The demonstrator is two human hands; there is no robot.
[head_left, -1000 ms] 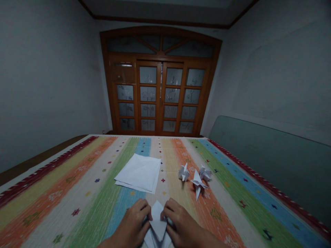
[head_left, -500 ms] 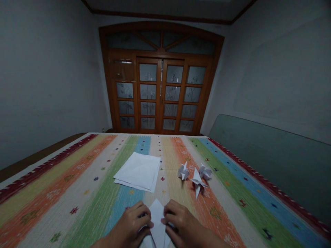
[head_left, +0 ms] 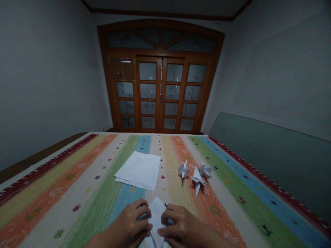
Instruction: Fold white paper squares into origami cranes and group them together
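Observation:
A partly folded sheet of white paper (head_left: 156, 215) lies on the striped tablecloth close to me, its pointed tip facing away. My left hand (head_left: 134, 222) grips its left side with bent fingers. On the right side, my right hand (head_left: 179, 224) has its fingers curled onto the paper, thumb and fingertips pressed near the middle. The lower end of the paper is partly hidden by both hands and cut off by the frame's bottom edge.
A stack of white paper squares (head_left: 141, 170) rests beyond my left hand. Three folded paper cranes (head_left: 198, 181) stand together at the right. The striped tablecloth (head_left: 90, 206) covers the table. Behind are wooden doors (head_left: 161, 93); a greenish panel (head_left: 258, 148) stands at the right.
My right hand has shifted slightly left over the folded paper, its fingertips now nearer the paper's middle. My left hand stays at the left side. The stack and cranes have not moved.

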